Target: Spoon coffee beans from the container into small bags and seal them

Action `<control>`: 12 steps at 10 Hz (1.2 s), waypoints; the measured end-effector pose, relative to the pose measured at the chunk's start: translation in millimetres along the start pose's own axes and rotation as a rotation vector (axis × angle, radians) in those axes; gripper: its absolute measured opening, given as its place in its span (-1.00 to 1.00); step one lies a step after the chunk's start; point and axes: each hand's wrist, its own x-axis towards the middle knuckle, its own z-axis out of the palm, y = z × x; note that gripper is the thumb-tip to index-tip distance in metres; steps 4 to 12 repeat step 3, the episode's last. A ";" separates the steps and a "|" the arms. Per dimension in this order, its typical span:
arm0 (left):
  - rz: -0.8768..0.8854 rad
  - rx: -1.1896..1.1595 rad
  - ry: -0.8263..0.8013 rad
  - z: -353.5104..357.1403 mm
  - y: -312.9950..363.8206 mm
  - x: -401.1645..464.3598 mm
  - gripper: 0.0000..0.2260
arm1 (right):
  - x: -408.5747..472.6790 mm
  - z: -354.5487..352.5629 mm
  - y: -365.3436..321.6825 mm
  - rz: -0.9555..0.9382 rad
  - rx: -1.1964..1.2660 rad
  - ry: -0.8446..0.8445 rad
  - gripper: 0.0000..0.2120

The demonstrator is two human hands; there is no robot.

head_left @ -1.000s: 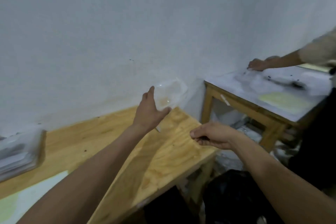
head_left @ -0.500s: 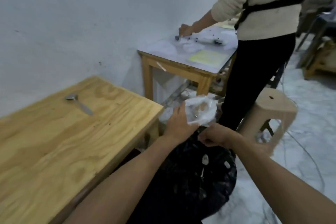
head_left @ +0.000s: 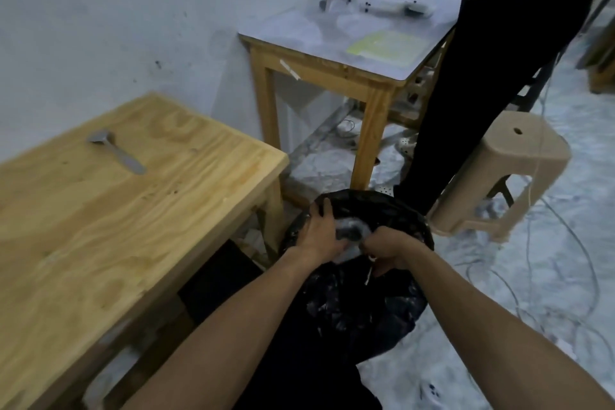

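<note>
Lowering now, both hands [head_left: 352, 240] hold the small bag [head_left: 351, 230] over the black sack [head_left: 362, 303].

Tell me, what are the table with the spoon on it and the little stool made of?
The table looks like pale plywood, unpainted, with swirly grain showing. The spoon looks like dull grey metal. The stool seems to be beige moulded plastic, smooth and matte, with a round hole in its seat.

A spoon [head_left: 116, 151] lies on the left table [head_left: 100, 243]; a stool [head_left: 509, 173] stands right of the bin [head_left: 366, 293].
</note>
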 end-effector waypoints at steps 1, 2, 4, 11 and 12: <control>0.001 0.024 -0.018 4.0 -2.8 1.4 -0.12 | 7.3 -2.1 6.7 -0.008 -0.001 0.044 -0.71; 0.004 0.001 -0.019 -4.4 -6.8 -1.4 -0.15 | 8.3 -4.6 4.8 -0.025 0.058 0.055 -0.72; 0.043 -0.104 -0.037 -2.0 -14.3 -14.1 -0.17 | -0.6 -0.4 11.1 -0.118 0.127 0.114 -0.84; 0.043 -0.104 -0.037 -2.0 -14.3 -14.1 -0.17 | -0.6 -0.4 11.1 -0.118 0.127 0.114 -0.84; 0.043 -0.104 -0.037 -2.0 -14.3 -14.1 -0.17 | -0.6 -0.4 11.1 -0.118 0.127 0.114 -0.84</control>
